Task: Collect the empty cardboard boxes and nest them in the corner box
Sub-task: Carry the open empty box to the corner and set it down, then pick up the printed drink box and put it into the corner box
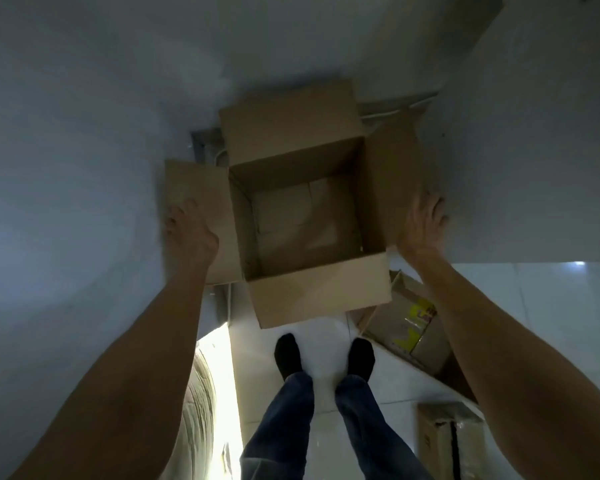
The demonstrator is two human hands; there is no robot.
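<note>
A large brown cardboard box (pixel 319 292) stands open in the room's corner, its four flaps spread outward and its inside bare. My left hand (pixel 187 230) rests on the left flap (pixel 201 188), fingers curled over its edge. My right hand (pixel 423 223) lies flat against the right flap (pixel 392 174), fingers spread. A second cardboard box (pixel 409 327) with yellow printing lies tilted on the floor to the right, partly hidden by my right forearm. A third box (pixel 447 441), taped, sits at the bottom right.
White walls close in on the left, behind the box and on the right. My feet (pixel 323 355) in dark socks stand on the white tiled floor just in front of the box. A pale ribbed object (pixel 201 393) lies at lower left.
</note>
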